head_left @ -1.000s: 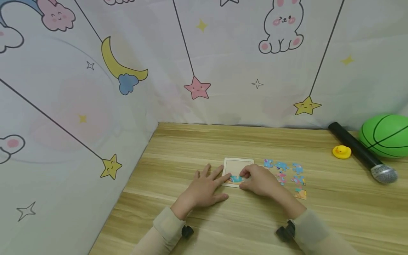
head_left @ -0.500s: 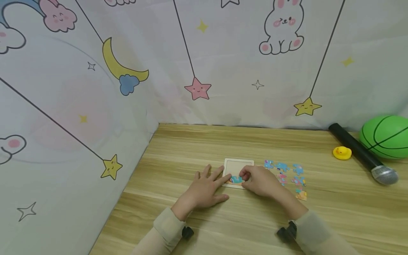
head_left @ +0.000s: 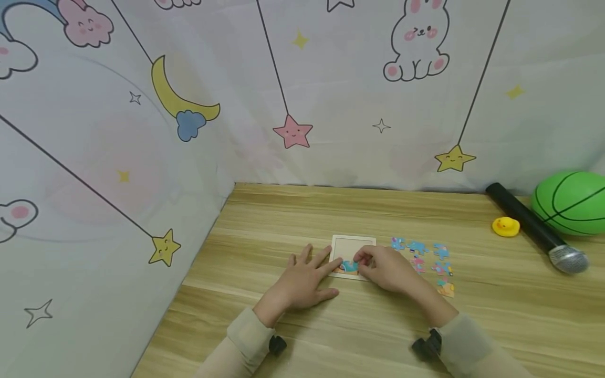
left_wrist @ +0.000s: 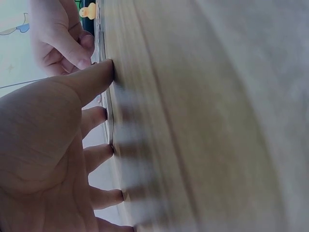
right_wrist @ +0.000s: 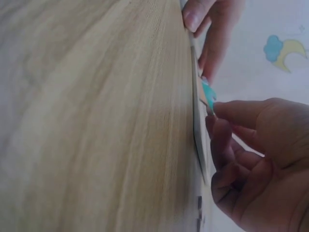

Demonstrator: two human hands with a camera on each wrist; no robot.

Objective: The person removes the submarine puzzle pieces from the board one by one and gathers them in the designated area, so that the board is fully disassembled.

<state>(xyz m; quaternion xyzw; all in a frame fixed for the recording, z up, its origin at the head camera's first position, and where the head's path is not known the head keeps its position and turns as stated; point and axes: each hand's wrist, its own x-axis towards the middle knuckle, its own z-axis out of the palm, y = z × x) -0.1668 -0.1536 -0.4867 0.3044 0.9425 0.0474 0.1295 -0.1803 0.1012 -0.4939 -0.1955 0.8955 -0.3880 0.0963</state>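
A square, pale puzzle tray (head_left: 355, 244) lies on the table between both hands. Along its near side sits a teal and orange strip of jigsaw puzzle (head_left: 348, 266). My left hand (head_left: 304, 281) is spread flat at the tray's left, its index finger reaching over the rim to the strip. With thumb and index finger, my right hand (head_left: 388, 269) pinches a teal and orange puzzle piece (right_wrist: 208, 94) at the tray's near right, seen tilted in the right wrist view. From the head view, those fingers largely hide the piece.
Several loose puzzle pieces (head_left: 442, 268) lie right of the tray, partly behind the right hand. Farther right are a yellow rubber duck (head_left: 506, 227), a black microphone (head_left: 529, 220) and a green ball (head_left: 572, 202). A printed cloth wall (head_left: 340, 163) borders the table at the back and left.
My right thumb has drawn up closer to its index finger, and the right hand has shifted very slightly at the puzzle strip. The left hand stays put.
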